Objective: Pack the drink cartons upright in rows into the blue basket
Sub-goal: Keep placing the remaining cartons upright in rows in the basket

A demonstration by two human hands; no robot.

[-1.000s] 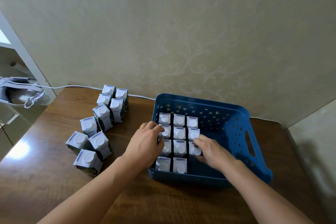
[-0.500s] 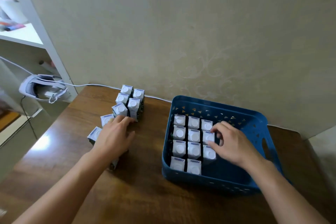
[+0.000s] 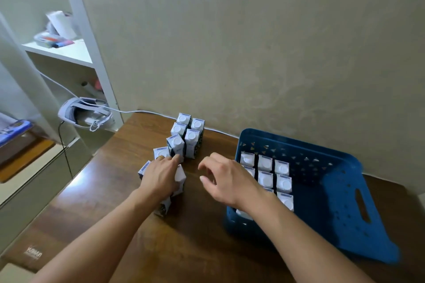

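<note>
Half a second ago the right hand (image 3: pixel 226 180) lay on the packed cartons; it has since crossed out of the blue basket (image 3: pixel 340 193) and hangs over the bare wooden table (image 3: pixel 202 243), between the basket and the loose cartons. Its fingers are loosely curled and hold nothing. The left hand (image 3: pixel 161 177) has stayed on the loose group — it lies palm down over a carton (image 3: pixel 180 176) at the near end, fingers reaching forward so that a fingertip touches the next carton (image 3: pixel 176 146) behind; whether it truly grips the one beneath cannot be told, as the hand hides most of it.

Each carton is a small square-topped box of printed card with a round white cap. Loose ones stand upright in a tight cluster (image 3: pixel 188 132) near the wall, with a few more partly hidden under the left hand. Inside the basket — rigid plastic pierced with small triangular holes, with a slot handle in its right wall — the packed cartons (image 3: pixel 266 171) stand upright in straight rows against its left side.

A white headset (image 3: pixel 84 114) with a cable rests on the white shelf unit (image 3: pixel 92 53) to the left.
</note>
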